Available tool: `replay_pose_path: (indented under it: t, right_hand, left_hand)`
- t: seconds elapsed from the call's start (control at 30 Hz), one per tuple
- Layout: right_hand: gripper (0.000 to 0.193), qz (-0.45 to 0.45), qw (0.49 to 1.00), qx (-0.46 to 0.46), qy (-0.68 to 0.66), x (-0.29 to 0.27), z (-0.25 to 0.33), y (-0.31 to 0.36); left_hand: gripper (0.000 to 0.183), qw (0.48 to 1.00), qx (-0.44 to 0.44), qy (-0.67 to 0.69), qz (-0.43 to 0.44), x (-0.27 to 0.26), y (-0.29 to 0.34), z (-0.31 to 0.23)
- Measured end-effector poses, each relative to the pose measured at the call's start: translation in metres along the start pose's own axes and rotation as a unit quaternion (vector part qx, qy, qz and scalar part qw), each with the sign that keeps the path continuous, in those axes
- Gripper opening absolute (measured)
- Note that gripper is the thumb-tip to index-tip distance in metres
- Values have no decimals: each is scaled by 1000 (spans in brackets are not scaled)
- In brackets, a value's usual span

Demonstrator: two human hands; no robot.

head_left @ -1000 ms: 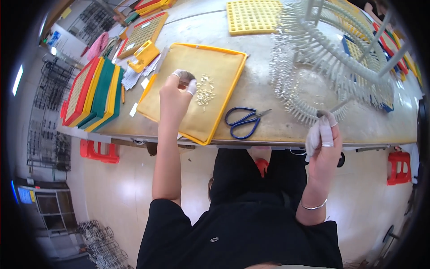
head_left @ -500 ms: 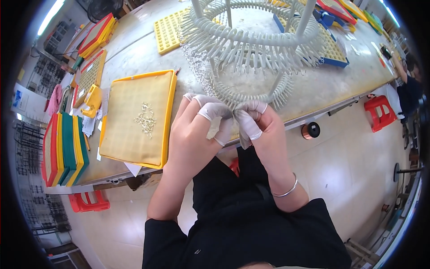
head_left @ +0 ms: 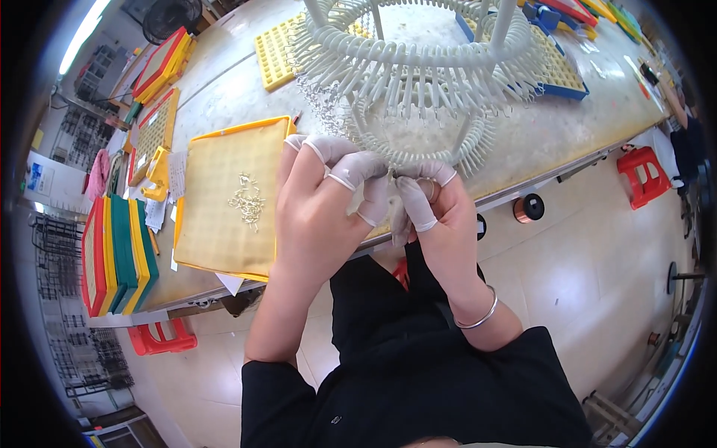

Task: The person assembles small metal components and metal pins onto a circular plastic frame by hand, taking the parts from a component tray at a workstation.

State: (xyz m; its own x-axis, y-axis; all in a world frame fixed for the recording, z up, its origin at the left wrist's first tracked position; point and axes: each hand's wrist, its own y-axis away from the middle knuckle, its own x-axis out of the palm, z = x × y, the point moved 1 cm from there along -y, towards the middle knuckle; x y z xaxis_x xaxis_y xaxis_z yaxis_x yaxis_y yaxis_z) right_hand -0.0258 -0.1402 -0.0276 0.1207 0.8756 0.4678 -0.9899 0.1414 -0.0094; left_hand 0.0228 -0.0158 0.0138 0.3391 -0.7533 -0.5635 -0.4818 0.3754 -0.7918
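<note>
Thin white finger cots cover several fingertips on both my hands. My left hand (head_left: 325, 198) is closed in a pinch at the near edge of the table. Its fingertips almost meet those of my right hand (head_left: 437, 205), also pinched; whatever they hold is too small to make out. Just beyond my fingers stands a tiered white rack (head_left: 426, 56) with rings of coated hooks. Small shiny pieces (head_left: 323, 104) hang along its left side. Left of my left hand lies a yellow-rimmed tray (head_left: 213, 172) with a heap of small metal pieces (head_left: 249, 203) on it.
A yellow grid tray (head_left: 276, 56) and a blue-edged tray (head_left: 564, 75) lie farther back. Coloured trays (head_left: 123, 254) stand stacked at the left, beside a yellow tape dispenser (head_left: 158, 172). On the floor are a copper-coloured spool (head_left: 528, 208) and a red stool (head_left: 644, 177).
The view has shifted slightly. My hands stay together in front of the rack, with the left fingers turned a little and the right fingertips slightly lower against them.
</note>
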Motion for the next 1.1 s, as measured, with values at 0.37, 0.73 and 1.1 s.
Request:
replay_pose_path:
  t: [0.37, 0.73, 1.1]
  right_hand:
    - [16, 1, 1000, -8, 5, -1, 0, 0]
    - [12, -54, 975, -135, 169, -1, 9, -20]
    - [12, 32, 990, 116, -67, -12, 8, -8]
  left_hand:
    - [24, 999, 15, -39, 11, 4, 1, 1]
    - [22, 999, 18, 17, 45, 3, -7, 6]
    - [19, 997, -73, -2, -17, 14, 13, -2]
